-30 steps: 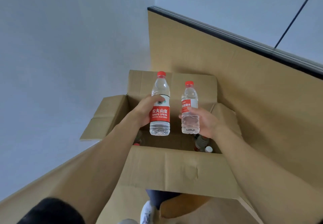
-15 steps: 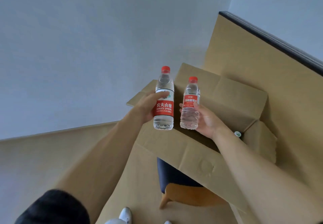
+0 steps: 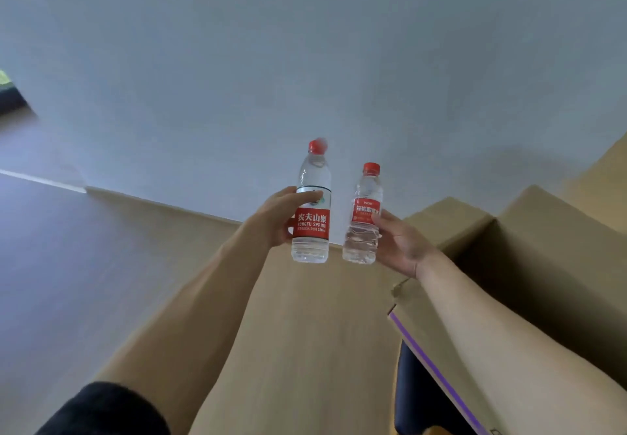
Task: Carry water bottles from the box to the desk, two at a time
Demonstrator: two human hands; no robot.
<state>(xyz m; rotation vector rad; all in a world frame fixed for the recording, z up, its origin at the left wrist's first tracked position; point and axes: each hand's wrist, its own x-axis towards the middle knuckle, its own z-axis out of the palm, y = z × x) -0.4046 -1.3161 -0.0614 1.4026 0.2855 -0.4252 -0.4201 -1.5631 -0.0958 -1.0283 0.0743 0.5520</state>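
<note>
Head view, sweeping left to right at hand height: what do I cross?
Left hand → taller Nongfu Spring bottle that it grips → shorter red-capped bottle → right hand holding it → cardboard box.

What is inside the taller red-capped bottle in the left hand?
The taller clear plastic bottle with the red label, gripped by the left hand, holds clear water up to near the neck. The label and fingers cover the middle of it.
</note>
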